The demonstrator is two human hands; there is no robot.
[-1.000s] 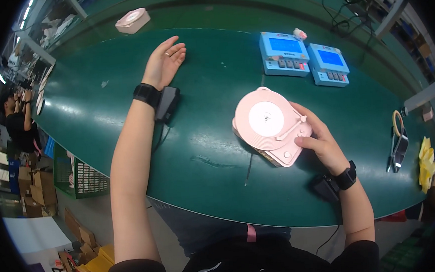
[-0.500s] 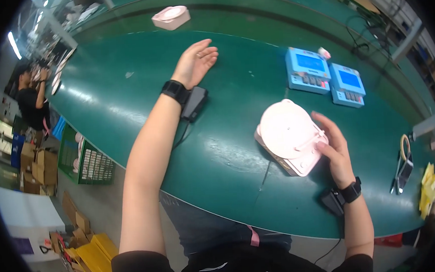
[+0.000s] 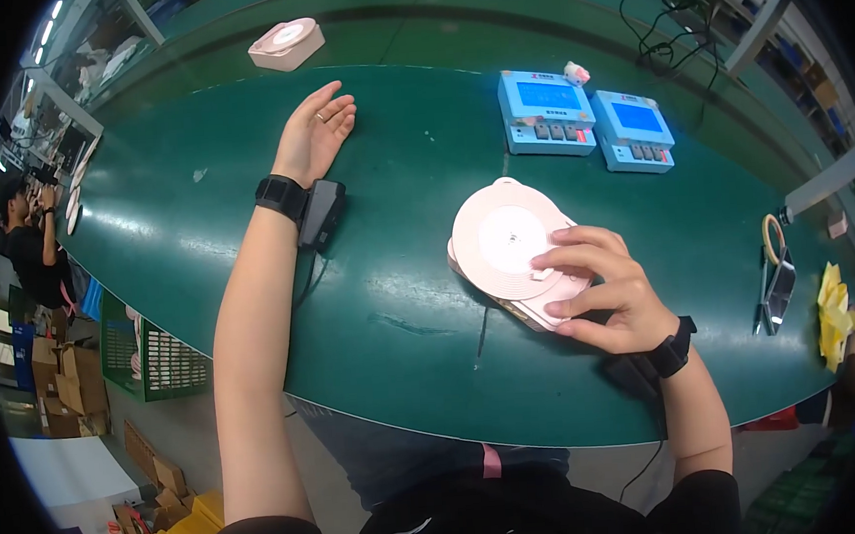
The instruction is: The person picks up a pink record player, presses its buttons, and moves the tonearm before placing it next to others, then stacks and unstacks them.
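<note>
A small pink record player (image 3: pixel 490 248) with a round disc and a white centre lies on the green table in front of me. My right hand (image 3: pixel 605 290) reaches over its right side. The fingertips rest on the tonearm area near the disc's edge, and the thumb is at the lower corner. Those fingers hide most of the tonearm. Away to the left, my left hand (image 3: pixel 317 137) is held over the table with its fingers stretched out and nothing in it.
A second pink record player (image 3: pixel 287 46) sits at the far left. Two blue boxes with screens (image 3: pixel 547 113) (image 3: pixel 634 129) stand behind the near player. Scissors (image 3: pixel 769 285), a tape ring (image 3: pixel 772 238) and yellow wrapping (image 3: pixel 832 316) lie at right. A green crate (image 3: pixel 174 366) is on the floor.
My right hand has moved from the record player's right edge onto its top, with fingers now at the tonearm. The left hand stays open. The whole view has shifted a little.
</note>
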